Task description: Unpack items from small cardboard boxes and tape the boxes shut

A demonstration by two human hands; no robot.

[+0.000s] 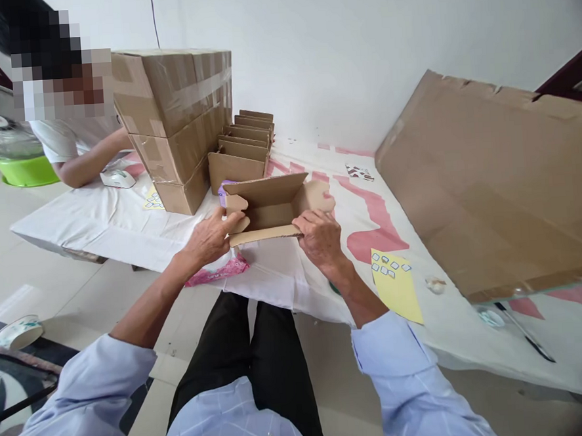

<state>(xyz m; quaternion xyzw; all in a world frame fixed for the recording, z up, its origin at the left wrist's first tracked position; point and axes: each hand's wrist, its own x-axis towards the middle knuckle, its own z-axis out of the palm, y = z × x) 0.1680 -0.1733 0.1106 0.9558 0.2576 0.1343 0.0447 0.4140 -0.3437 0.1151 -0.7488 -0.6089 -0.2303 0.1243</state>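
An open cardboard box (272, 214) is between my two hands at the table's near edge, its inside facing me and its flaps raised. My left hand (214, 236) grips the box's left side, fingers closed near the small side flaps. On the near right corner, my right hand (320, 234) is closed around the front flap's edge. The right end flap (320, 195) stands up beyond my right hand. A pink packet (220, 270) lies below my left hand, and something purple (223, 190) shows behind the box.
Taped boxes (181, 113) are stacked at left, beside a row of open boxes (245, 148). A large cardboard panel (501, 185) stands at right. A yellow sticker sheet (397, 290) and a pen-like tool (525, 334) lie on the cloth-covered table. Another person's arm (93, 158) rests at far left.
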